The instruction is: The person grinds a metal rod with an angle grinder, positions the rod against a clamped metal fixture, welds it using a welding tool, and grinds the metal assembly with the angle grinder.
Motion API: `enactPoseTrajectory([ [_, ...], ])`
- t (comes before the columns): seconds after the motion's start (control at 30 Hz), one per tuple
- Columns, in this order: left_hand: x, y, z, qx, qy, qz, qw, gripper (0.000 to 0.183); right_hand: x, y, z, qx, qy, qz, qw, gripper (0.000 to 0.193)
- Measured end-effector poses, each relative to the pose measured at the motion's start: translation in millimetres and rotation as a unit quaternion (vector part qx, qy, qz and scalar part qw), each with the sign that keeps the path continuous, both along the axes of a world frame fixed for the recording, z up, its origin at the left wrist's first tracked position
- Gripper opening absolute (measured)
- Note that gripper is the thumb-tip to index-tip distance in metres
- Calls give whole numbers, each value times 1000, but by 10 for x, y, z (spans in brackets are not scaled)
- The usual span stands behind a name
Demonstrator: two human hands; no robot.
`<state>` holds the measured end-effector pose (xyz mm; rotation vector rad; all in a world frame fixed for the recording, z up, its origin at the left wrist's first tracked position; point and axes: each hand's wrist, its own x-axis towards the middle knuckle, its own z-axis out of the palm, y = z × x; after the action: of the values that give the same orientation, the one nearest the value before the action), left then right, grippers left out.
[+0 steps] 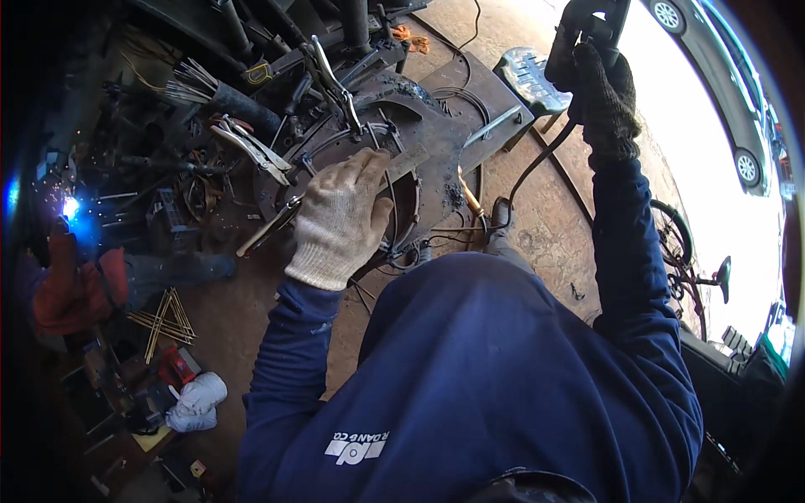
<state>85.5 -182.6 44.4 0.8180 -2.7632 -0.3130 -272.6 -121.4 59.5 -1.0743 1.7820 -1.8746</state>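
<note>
My left hand (337,220), in a pale knit glove, rests over a round metal frame (417,197) on the dark steel worktable (444,138). Its fingers close on one end of a flat metal strip (408,163); the fingertips are partly hidden. Locking pliers (335,88) clamp near the frame's far side, with another pair (251,151) to the left and a third (270,226) beside my left hand. Raised at the upper right, my right hand (608,105), in a dark glove, grips a bulky dark tool (574,46) with a black cable (545,159). The tool's exact kind is unclear.
A co-worker in orange (80,289) makes bright sparks (70,207) at the left. A tube of metal rods (239,109) and a tape measure (258,74) lie at the far left. A metal bar (495,126) crosses the table's right side. A bicycle (696,281) and car (721,92) stand right.
</note>
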Motion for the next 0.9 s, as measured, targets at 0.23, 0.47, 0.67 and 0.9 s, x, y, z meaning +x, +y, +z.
enactPoseTrajectory([
  [0.23,-470,251,-215,-80,-113,227,964,51,-957,-566,-276,5,-14,109,994,38],
  [0.47,-832,314,-309,-86,-189,421,883,32,-1243,-1027,-59,42,-16,241,969,39],
  [0.67,-932,344,-476,-117,-133,466,867,27,-1150,-1462,-118,-51,35,252,966,36],
  [0.9,-983,314,-456,-73,-150,505,847,21,-879,-1827,-26,-69,-18,281,957,35],
])
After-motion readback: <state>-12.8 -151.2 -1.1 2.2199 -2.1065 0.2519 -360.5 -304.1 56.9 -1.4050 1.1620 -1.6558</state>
